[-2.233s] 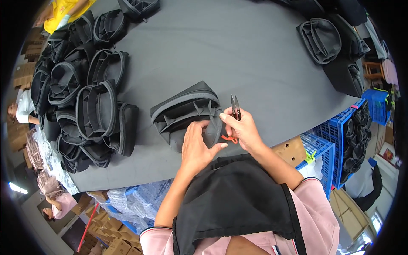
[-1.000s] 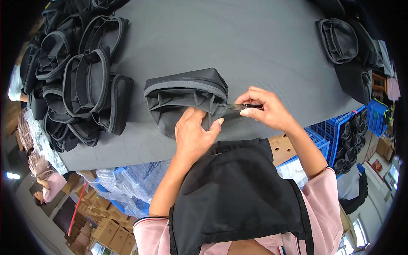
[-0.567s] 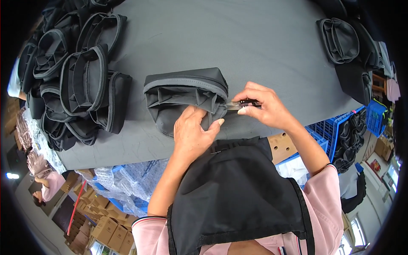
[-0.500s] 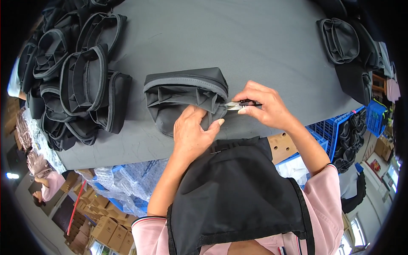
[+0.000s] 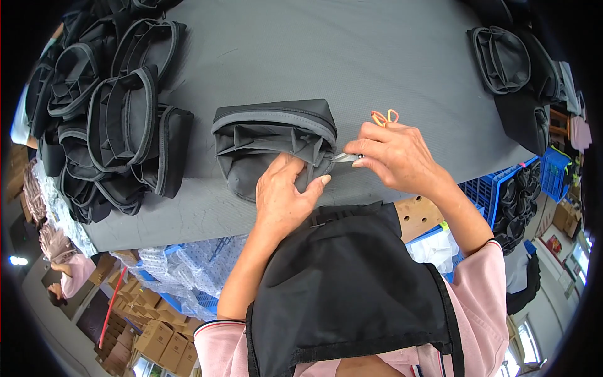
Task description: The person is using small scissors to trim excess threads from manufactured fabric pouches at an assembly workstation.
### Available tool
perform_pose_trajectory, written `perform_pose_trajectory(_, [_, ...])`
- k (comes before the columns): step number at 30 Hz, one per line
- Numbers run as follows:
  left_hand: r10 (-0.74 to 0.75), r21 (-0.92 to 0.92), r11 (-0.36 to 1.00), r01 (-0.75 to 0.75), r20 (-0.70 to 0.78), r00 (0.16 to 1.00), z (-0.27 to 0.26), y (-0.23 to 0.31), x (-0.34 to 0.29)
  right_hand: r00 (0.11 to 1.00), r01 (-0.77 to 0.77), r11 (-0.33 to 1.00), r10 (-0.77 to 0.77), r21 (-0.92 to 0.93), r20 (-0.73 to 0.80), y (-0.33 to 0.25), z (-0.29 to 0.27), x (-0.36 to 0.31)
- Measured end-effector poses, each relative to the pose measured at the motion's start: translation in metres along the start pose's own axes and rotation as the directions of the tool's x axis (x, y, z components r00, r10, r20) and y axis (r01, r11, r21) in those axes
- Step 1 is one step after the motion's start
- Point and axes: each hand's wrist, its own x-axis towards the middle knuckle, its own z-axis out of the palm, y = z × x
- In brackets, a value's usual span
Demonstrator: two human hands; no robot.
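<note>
A black zippered pouch point(image 5: 248, 171) with inner dividers lies open on the grey-covered table, its unzipped mouth toward me. My left hand point(image 5: 284, 196) holds its near right side, fingers reaching inside and partly hidden, thumb outside. In my right hand point(image 5: 396, 156) is a small pair of thread snips point(image 5: 345, 157), pinched between thumb and fingers. The blades point left and meet the pouch's right edge; whether they touch the fabric or a thread is too small to tell. Orange loops point(image 5: 384, 118) stick up behind the right hand's fingers.
Similar black pouches are heaped at the table's left point(image 5: 125, 119), with more at the far right point(image 5: 502, 60). Blue crates point(image 5: 496, 188) stand past the right edge. Below the near edge are bubble-wrapped goods point(image 5: 188, 270) and cardboard boxes point(image 5: 154, 339). Another person point(image 5: 75, 273) is at far left.
My right hand has turned, tilting the snips so the orange loops now show above it and the handles are mostly covered. The left hand and pouch stay almost still.
</note>
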Motion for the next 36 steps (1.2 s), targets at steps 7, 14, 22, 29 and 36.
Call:
perform_pose_trajectory(7, [-0.040,0.046,0.998,0.038,0.055,0.998,-0.003,0.001,0.000,0.999,-0.022,0.999,0.023,0.046,-0.023,0.002,0.005,-0.003])
perform_pose_trajectory(14, [-0.099,-0.127,0.987,0.103,0.039,0.994,-0.006,0.000,0.011,0.926,-0.212,0.854,0.331,0.476,-0.181,-0.011,0.030,-0.011])
perform_pose_trajectory(22, [-0.202,-0.197,0.953,0.231,0.158,0.967,-0.016,-0.003,0.028,0.887,-0.216,0.810,0.396,0.546,-0.237,-0.023,0.038,-0.017])
perform_pose_trajectory(29, [-0.291,-0.211,0.909,0.360,0.298,0.909,-0.018,-0.003,0.033,0.931,-0.212,0.929,0.287,0.304,-0.227,-0.037,0.040,-0.025])
perform_pose_trajectory(36, [-0.279,-0.207,0.913,0.351,0.312,0.908,-0.018,-0.002,0.032,0.935,-0.077,0.987,0.121,0.141,-0.334,-0.040,0.045,-0.021])
